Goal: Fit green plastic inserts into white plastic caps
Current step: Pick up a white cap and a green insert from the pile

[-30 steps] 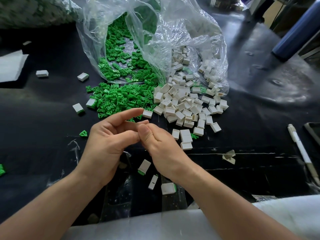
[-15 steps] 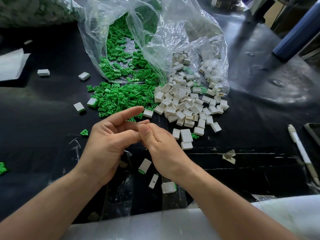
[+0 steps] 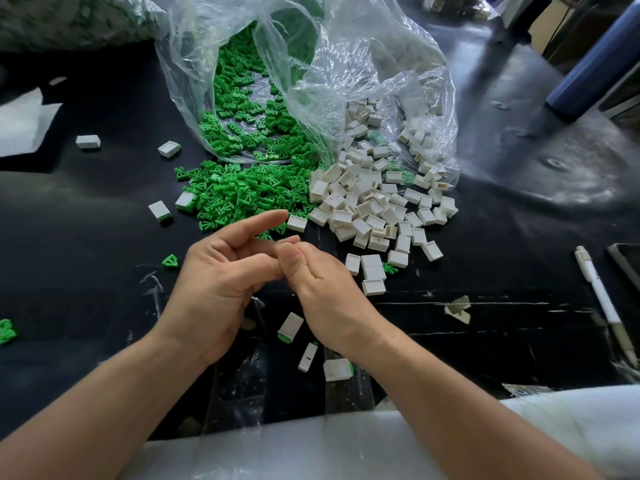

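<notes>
On a black worktop (image 3: 86, 220), a person's left hand (image 3: 214, 282) and right hand (image 3: 322, 292) meet with fingers curled, any piece between them hidden, green inserts (image 3: 242, 188) heaped at twelve o'clock, white caps (image 3: 374, 209) at one o'clock, nearer the right.

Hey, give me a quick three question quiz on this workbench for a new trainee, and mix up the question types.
1. True or false: the green inserts spill from the clear bag to the left of the white caps.
2. Multiple choice: what lies near the table's right edge? A) pen B) scissors C) tape roll
3. Count: how many loose caps lie beside the right hand's wrist?

Key: 1 true; 2 A; 3 three.
</notes>
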A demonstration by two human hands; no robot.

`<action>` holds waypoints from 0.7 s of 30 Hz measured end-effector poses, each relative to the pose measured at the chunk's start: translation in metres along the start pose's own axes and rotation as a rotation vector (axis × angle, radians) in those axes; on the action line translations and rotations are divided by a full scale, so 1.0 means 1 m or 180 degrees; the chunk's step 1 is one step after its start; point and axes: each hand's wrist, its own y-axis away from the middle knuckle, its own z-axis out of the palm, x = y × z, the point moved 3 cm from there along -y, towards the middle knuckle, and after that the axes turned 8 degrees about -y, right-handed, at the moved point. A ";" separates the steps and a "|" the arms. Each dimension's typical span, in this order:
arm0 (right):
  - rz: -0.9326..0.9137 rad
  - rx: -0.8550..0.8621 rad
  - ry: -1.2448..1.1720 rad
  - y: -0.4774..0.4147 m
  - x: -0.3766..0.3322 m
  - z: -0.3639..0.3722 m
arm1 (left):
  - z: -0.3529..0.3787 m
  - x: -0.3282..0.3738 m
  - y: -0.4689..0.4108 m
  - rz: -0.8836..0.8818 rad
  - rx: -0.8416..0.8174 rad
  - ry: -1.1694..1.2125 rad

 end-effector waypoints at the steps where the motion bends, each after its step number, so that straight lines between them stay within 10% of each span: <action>1: 0.0001 0.0001 0.0000 0.000 0.000 0.000 | 0.000 0.000 0.000 -0.0013 -0.0026 0.0031; 21: 0.0195 -0.0235 -0.1057 -0.002 -0.002 -0.004 | -0.001 0.003 -0.003 0.0033 -0.0049 0.0098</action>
